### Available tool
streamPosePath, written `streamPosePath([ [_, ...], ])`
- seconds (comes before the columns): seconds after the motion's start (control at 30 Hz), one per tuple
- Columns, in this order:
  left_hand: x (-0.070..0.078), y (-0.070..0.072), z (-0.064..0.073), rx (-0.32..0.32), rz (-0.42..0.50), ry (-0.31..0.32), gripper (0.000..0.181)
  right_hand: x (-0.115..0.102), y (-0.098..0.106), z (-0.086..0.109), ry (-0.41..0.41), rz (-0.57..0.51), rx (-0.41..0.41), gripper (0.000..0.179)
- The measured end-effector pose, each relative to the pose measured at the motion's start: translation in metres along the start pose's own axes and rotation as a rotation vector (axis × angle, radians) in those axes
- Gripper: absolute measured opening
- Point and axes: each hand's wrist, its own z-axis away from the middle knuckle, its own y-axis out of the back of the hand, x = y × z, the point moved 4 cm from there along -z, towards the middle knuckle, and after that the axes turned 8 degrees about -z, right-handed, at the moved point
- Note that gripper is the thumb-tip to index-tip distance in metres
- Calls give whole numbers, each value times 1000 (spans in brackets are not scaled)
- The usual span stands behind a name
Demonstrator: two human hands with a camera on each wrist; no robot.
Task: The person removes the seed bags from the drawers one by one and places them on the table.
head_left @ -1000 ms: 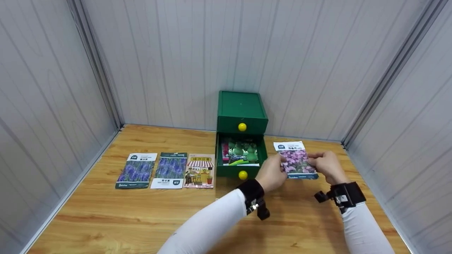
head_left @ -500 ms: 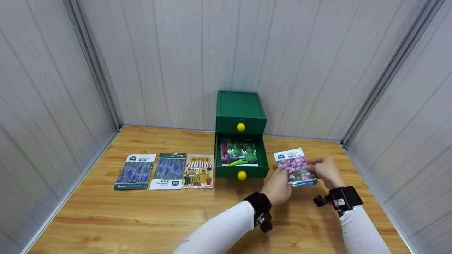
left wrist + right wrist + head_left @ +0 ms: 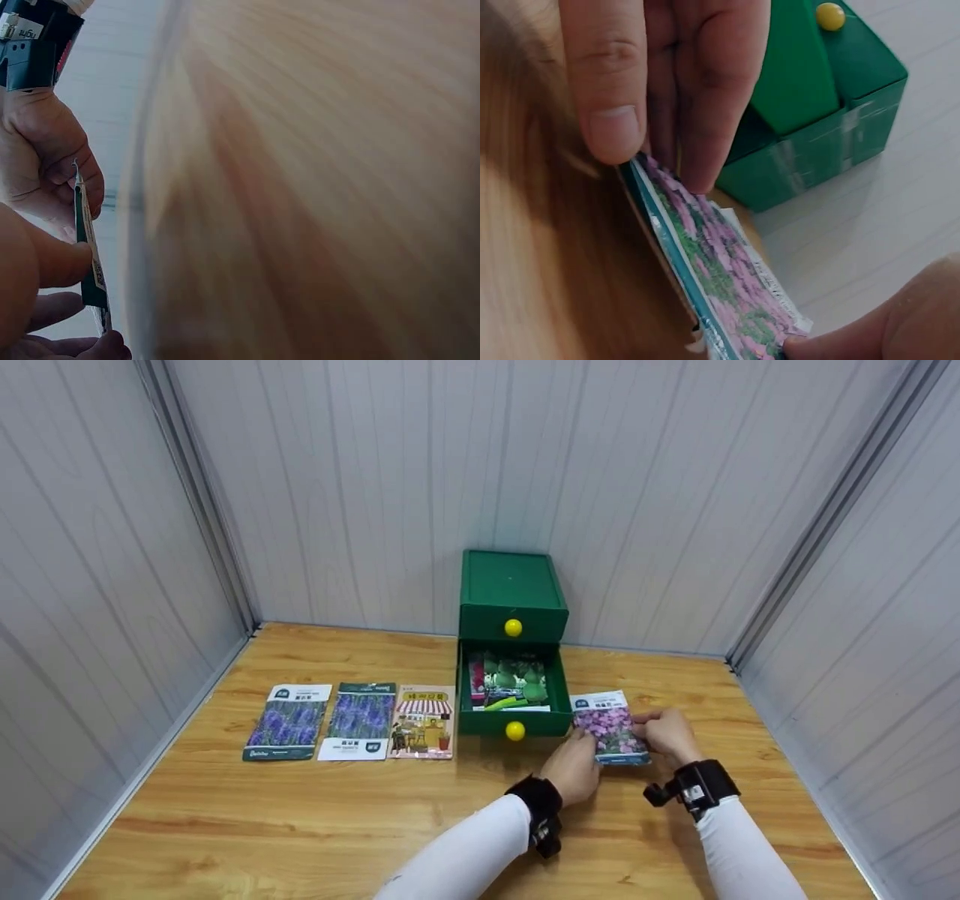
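Both hands hold a seed packet with pink flowers (image 3: 609, 727), just right of the pulled-out drawer. My left hand (image 3: 574, 769) pinches its left edge; in the left wrist view the thumb (image 3: 64, 259) presses one face and the fingers lie behind. On the opposite edge, my right hand (image 3: 667, 735) grips the packet, its far fingers hidden. The right wrist view shows the packet tilted close over the wood, its flower side (image 3: 720, 255) up. The green drawer (image 3: 480, 724) contains more packets, the top one (image 3: 514, 679) picturing round green fruit.
A green two-drawer box (image 3: 511, 577) with yellow knobs stands near the back wall, its upper drawer (image 3: 480, 624) pushed in. To its left lie a purple-flower packet (image 3: 287, 724), a second purple-flower packet (image 3: 358, 720) and a pink shop-picture packet (image 3: 424, 722). Pale panels (image 3: 360, 495) enclose the table.
Both hands have brought the pink-flower packet toward the near edge and then left, closer to the drawer. The drawer and the three packets on the left stay in place.
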Motion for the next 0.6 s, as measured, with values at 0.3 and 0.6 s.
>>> streamPosePath([
  [0.3, -13, -1, 3, 31, -102, -57, 5, 8, -26, -5, -59, -192, 2, 37],
  [0.6, -26, -14, -1, 17, -187, -27, 13, 8, -38, -9, -21, 0, -15, 30],
])
